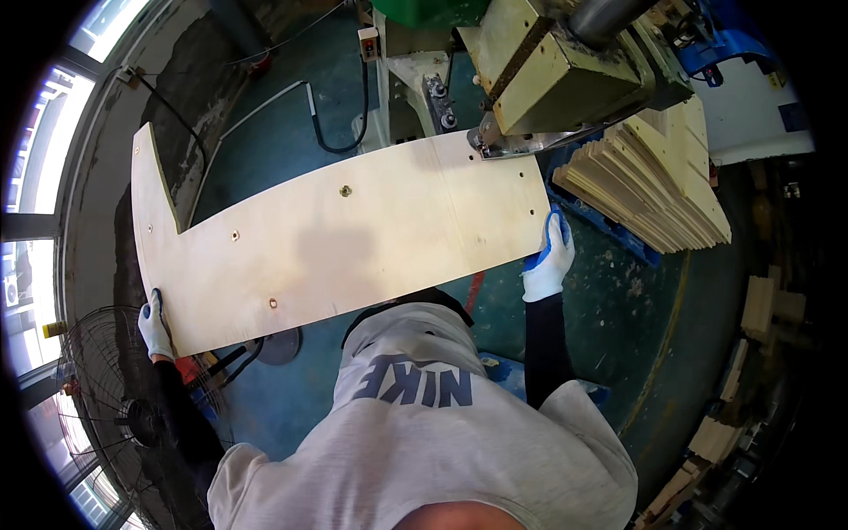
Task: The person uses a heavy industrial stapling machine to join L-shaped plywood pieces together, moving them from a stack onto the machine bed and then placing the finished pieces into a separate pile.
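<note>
A person's gloved left hand (156, 329) and gloved right hand (551, 256) are clasping opposite ends of a pale wooden panel (397, 221), its far right corner sitting beneath a machine (565, 88) near stacked boards (645, 185).

Light-grey T-shirt (397, 459): one word, large dark-blue block-capital lettering (430, 387) across chest, upside down in head view.

Teal floor (587, 340), flecked with pale specks, spreads around an olive-green machine (565, 84).
I see a blue pallet (647, 255) beside the machine, bearing stacked wooden panels (658, 181), and a yellow line (664, 340) farther out.
</note>
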The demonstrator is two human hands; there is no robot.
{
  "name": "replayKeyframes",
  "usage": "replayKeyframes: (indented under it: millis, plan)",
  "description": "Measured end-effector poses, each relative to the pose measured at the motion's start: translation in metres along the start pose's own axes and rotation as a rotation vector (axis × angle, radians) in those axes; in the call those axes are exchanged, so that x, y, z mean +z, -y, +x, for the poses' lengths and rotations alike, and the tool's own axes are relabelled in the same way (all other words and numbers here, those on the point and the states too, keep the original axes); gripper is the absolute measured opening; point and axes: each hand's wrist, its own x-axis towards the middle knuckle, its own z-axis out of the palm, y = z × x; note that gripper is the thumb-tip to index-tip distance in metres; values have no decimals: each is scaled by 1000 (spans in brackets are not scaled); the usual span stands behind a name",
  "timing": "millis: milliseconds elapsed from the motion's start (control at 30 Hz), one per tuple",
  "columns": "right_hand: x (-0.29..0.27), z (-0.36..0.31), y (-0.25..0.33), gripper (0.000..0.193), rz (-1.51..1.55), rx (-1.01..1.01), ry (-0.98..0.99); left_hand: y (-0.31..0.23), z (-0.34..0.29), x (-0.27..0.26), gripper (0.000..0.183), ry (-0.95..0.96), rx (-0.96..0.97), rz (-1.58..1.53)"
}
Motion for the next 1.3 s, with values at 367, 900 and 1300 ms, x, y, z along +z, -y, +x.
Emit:
replayKeyframes:
  millis: [367, 900, 1300]
  plan:
    - [0, 8, 3, 32, -109, -37, -56, -7, 17, 14, 42, 78, -83, 29]
    - [5, 13, -14, 23, -238, -131, -150, -7, 30, 32, 42, 119, -18, 24]
    - [8, 7, -5, 21, -187, -121, -64, 12, 35, 21, 46, 77, 21, 47]
